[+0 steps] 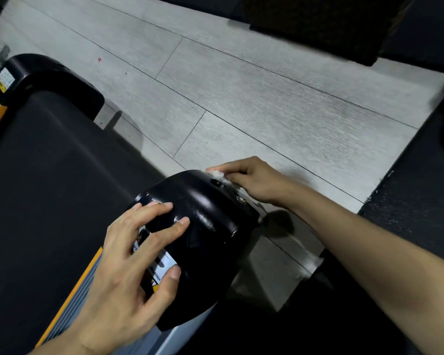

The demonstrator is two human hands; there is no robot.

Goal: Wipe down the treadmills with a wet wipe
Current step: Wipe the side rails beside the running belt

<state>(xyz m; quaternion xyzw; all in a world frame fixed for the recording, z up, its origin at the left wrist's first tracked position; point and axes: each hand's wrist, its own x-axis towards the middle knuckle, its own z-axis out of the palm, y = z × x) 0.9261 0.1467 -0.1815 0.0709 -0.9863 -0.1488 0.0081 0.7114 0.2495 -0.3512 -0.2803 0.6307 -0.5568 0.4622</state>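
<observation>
at the rear end of the treadmill [49, 188], low against the grey plank floor [241, 98], the work sits on the glossy black end cap [203, 213] at the near corner; a matching cap [49, 80] closes the far corner across the dark belt. the treadmill looks heavy and fixed, so it should not shift under pressure. the cap is hard, rounded, smooth plastic, likely slick once damp, with small recessed screws that could snag the wipe. the left hand [128, 267] rests on the cap's top with fingers spread and nearly straight, bracing rather than gripping, partly covering a warning label [162, 265]. the right hand [251, 180] reaches over the cap's outer edge with fingers curled, pinching the wet wipe [217, 174] against the plastic. the wipe is white, soft, bunched and limp, almost hidden under the fingers; it looks thin and apt to tear or shed, so it is best kept wadded under the fingertips.
</observation>
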